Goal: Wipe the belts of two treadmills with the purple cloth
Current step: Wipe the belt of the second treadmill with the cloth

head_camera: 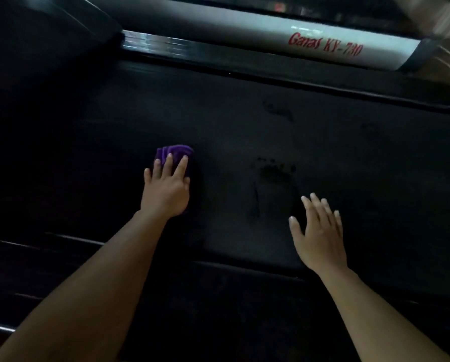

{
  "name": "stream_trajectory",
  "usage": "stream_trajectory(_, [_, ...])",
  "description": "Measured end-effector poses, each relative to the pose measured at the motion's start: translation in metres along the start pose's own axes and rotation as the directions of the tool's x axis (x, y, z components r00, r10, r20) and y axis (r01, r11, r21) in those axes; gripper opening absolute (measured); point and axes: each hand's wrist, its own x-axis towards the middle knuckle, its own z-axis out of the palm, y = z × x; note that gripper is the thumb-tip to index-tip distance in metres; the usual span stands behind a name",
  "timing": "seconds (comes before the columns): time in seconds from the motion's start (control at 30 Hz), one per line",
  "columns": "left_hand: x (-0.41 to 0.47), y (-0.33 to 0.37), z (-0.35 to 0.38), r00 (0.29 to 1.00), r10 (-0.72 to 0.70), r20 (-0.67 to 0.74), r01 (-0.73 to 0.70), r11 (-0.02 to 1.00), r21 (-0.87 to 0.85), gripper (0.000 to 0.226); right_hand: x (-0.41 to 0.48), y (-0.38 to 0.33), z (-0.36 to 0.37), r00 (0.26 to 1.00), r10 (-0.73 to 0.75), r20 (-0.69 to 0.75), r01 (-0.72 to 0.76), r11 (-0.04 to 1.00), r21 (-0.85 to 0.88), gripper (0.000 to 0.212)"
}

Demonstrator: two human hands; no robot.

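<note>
Grip: the cloth (175, 151) is pressed flat to the belt (244, 131) under the left hand (166, 190); the fingers (183, 165) are laid straight over it and not curled round it, so it is pinned rather than clasped
Right hand (319, 236): held spread and loose, with nothing in it; whether the belt is touched cannot be told
Cloth: folded into a small wad, left of the footprint (273, 178) and apart from it; its far edge shows past the fingertips, the rest is covered by the hand
Footprint: a dark sole-and-toes mark, seen between the two hands; fainter marks lie beyond it, towards the rail (270, 35)
Done: nothing can be counted as finished; the stretch left of the footprint is too dark to be judged
Left: the footprint and the marks beyond it are judged unwiped, so this belt is taken to be partly done at most; no second belt can be made out
</note>
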Motion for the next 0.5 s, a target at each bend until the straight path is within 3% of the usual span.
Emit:
stream_trajectory(0.13, [0.007,0.046,0.016,0.996,0.082,-0.033,-0.081,0.996,0.035,0.058,0.007,0.003,0.005,0.999,0.047,0.012,-0.047,0.999,-0.008,0.069])
stream_trajectory(0.37, [-0.061,0.114,0.048,0.919,0.394,0.037,-0.395,0.913,0.097,0.058,0.007,0.002,0.006,0.997,0.076,-0.009,-0.076,0.997,0.021,0.067])
stream_trajectory(0.5, [-0.074,0.070,0.045,0.939,0.339,0.057,-0.343,0.932,0.115,0.060,0.008,0.002,0.007,0.997,0.075,-0.013,-0.075,0.997,0.028,0.067])
